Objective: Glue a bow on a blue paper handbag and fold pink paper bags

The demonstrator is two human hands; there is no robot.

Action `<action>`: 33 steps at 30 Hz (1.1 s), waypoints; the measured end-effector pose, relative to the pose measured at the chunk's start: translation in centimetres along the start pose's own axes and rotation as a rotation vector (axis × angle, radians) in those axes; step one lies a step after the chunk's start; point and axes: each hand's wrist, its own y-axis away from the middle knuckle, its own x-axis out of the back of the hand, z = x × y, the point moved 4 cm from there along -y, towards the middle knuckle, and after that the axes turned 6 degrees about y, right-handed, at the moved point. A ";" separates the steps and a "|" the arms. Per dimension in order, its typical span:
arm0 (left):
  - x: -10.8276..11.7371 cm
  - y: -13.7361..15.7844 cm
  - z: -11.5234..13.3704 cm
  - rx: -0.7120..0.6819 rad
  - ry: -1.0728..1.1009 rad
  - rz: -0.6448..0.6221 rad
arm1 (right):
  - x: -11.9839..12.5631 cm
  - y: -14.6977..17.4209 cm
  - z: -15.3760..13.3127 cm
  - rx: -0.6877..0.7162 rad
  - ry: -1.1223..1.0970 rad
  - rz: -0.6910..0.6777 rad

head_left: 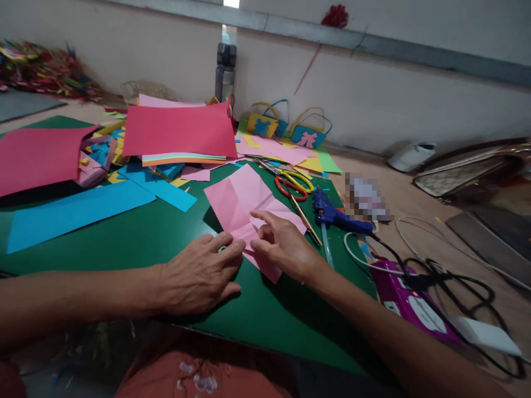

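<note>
A square of pink paper (pixel 243 190) with several crease lines lies on the green tabletop (pixel 174 232), partly folded toward me. My left hand (pixel 203 271) rests palm down at its near left edge, fingertips touching the paper and thumb stretched apart. From the right, my right hand (pixel 282 243) bends over the fold, the paper between its thumb and index finger; its other fingers are curled and partly hidden. Just beyond the paper are red-handled scissors (pixel 292 185) and yellow-handled scissors (pixel 301 179). A blue glue gun (pixel 340 215) lies right of my right hand.
Stacked coloured sheets (pixel 178 130) and blue paper strips (pixel 83 215) lie at the left and back. Small paper bags with bows (pixel 309 137) stand by the wall. A purple power strip (pixel 415 301) with tangled cables (pixel 452 282) sits at the right.
</note>
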 end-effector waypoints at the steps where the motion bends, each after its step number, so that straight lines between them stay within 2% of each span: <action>1: 0.0 0.0 0.0 0.000 0.007 -0.005 | 0.1 -0.1 0.1 0.003 -0.007 0.006; 7: 0.0 -0.1 0.0 0.002 0.014 -0.019 | 0.4 -0.5 0.4 0.007 -0.097 0.005; 18: 0.0 0.0 0.1 0.002 -0.024 0.016 | 0.5 -0.4 0.4 -0.016 -0.056 0.012; 22: 0.0 0.0 0.2 -0.006 -0.050 0.021 | 0.3 0.9 -0.3 0.044 0.166 0.084; 26: -0.1 -0.1 0.2 0.003 -0.049 0.011 | 0.2 3.1 -0.4 0.194 0.406 0.213; 33: -0.2 0.1 0.3 -0.002 -0.054 0.017 | 0.4 4.4 1.9 0.265 0.479 0.311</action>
